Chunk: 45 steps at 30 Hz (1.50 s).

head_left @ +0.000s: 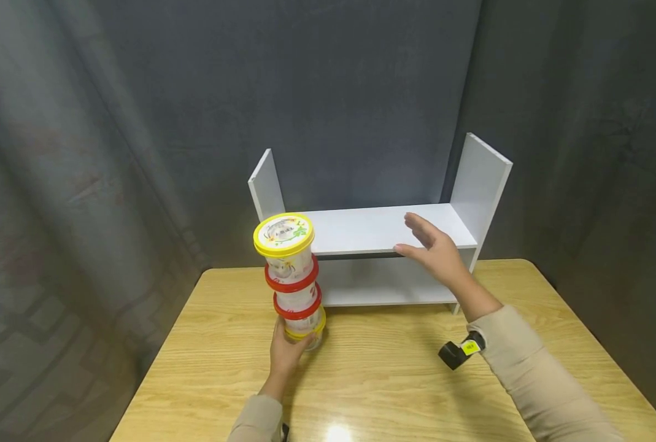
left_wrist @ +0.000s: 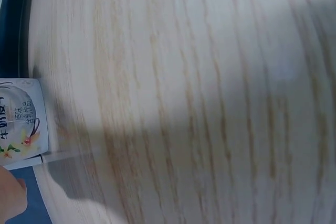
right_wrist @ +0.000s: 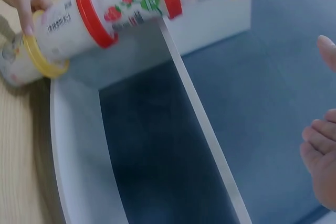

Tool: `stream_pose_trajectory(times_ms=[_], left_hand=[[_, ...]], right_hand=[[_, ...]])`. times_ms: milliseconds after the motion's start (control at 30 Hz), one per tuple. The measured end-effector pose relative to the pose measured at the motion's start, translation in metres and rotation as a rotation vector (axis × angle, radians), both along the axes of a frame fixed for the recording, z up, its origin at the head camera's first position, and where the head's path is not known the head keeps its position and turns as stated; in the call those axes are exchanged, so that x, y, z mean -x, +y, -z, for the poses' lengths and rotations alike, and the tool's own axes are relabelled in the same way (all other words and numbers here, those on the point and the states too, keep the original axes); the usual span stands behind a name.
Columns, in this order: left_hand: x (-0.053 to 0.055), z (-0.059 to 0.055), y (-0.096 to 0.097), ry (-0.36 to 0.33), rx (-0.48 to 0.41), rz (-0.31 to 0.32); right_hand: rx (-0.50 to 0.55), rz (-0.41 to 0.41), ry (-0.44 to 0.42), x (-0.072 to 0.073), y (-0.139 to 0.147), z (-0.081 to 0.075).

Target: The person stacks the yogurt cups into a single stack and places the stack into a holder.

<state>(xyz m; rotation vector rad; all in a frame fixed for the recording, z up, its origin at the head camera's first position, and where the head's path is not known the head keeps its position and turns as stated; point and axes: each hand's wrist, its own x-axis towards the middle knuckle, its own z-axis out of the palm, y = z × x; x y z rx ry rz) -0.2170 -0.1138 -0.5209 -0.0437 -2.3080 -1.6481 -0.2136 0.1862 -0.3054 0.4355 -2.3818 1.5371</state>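
Observation:
A tall stack of round plastic tubs stands left of centre in the head view. Its top tub (head_left: 283,236) has a yellow lid with a printed pattern, red-lidded tubs (head_left: 297,301) come below, and a yellow-lidded tub (head_left: 315,337) forms the base. My left hand (head_left: 288,351) grips that bottom tub near its lid; part of its label (left_wrist: 23,121) and a fingertip (left_wrist: 11,195) show in the left wrist view. Nothing is in my right hand (head_left: 435,252), which hovers with fingers extended before the upper board of a white shelf (head_left: 383,230), to the right of the stack.
The two-level shelf stands at the back of a wooden table (head_left: 372,374), with upright side panels (head_left: 479,178) at both ends. Dark grey curtains (head_left: 305,92) hang behind and around it. The stack overlaps the shelf's left end in the head view.

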Motion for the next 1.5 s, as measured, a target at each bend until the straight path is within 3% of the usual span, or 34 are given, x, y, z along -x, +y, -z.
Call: stream_pose_trajectory(times_ms=[367,700,833,1333,1500], left_hand=[[-0.001,0.004,0.005,0.029,-0.056,-0.031],[0.0,0.006,0.009,0.037,-0.063,-0.056],[0.002,0.006,0.009,0.062,-0.082,-0.059],[-0.007,0.007,0.009,0.063,-0.11,-0.059],[-0.011,0.001,0.012,0.06,-0.126,-0.037]], right_hand=[[0.049,0.205,0.025,-0.014,0.046,0.003],[0.149,0.547,0.098,-0.015,0.082,0.01],[0.206,0.633,0.116,-0.01,0.088,0.012],[0.374,0.634,0.011,0.014,0.094,0.019],[0.331,0.662,-0.026,0.019,0.098,0.019]])
